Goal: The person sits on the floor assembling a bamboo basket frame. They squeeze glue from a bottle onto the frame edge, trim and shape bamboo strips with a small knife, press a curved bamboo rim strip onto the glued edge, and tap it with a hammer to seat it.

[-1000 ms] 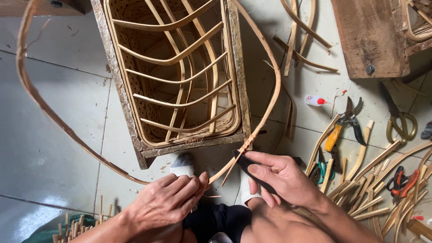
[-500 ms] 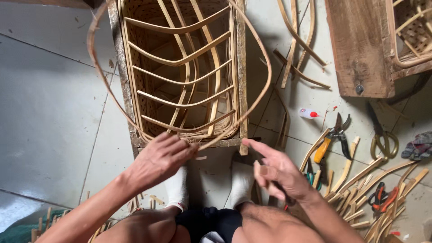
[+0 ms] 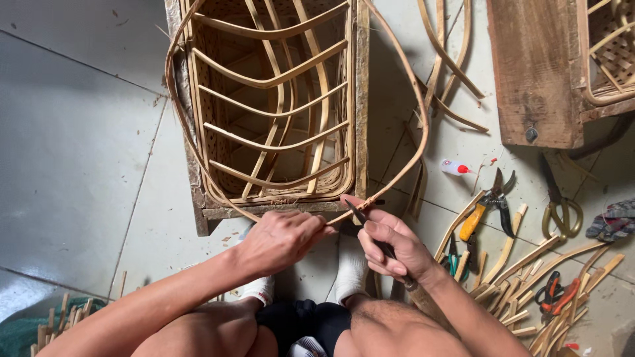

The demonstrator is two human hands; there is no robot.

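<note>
A long bent rattan strip point(image 3: 419, 112) loops around a rectangular basket frame point(image 3: 278, 106) of curved cane ribs set in a wooden mould point(image 3: 362, 99). My left hand point(image 3: 278, 239) pinches both ends of the strip together just below the frame's near edge. My right hand point(image 3: 390, 246) grips a dark-bladed knife point(image 3: 360, 217) with its tip laid against the strip beside the left fingers. My white-socked feet point(image 3: 349, 268) rest under the hands.
Right of me lie cut cane offcuts point(image 3: 529, 261), yellow-handled pruners point(image 3: 486, 205), scissors point(image 3: 555, 198), red-handled snips point(image 3: 554, 296) and a small glue bottle point(image 3: 456, 168). A wooden block point(image 3: 536, 73) with another basket sits at top right. Grey tiled floor point(image 3: 73, 145) spreads left.
The strip's wide loop on the left has been drawn in tight around the frame. My left hand moved up to the frame's edge, and the right hand brought the knife to the strip.
</note>
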